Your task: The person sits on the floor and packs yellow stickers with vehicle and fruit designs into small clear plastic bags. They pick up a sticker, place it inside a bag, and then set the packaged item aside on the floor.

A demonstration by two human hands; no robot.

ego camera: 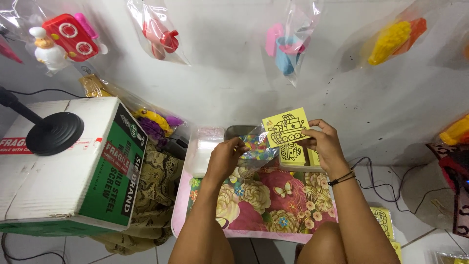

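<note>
The right hand [326, 142] is pinching a yellow card [286, 127] with a black line drawing of a tank on it, holding it up by its right edge. The left hand [225, 157] is closing around a clear plastic bag [256, 146] with small colourful bits inside; what those bits are is hard to tell. The card's lower left corner is touching the bag's mouth. The left hand is hiding part of the bag. Under the hands, a small counter [273, 200] with a flowery cloth is sitting low over the floor. More yellow cards [293, 154] are lying in a stack just behind the right hand, partly covered by it. A cardboard box [73, 166] is standing at the left, with a black round stand [53, 133] on top. Toys in clear bags [159, 32] are hanging on the white wall, some cut off by the top edge.
</note>
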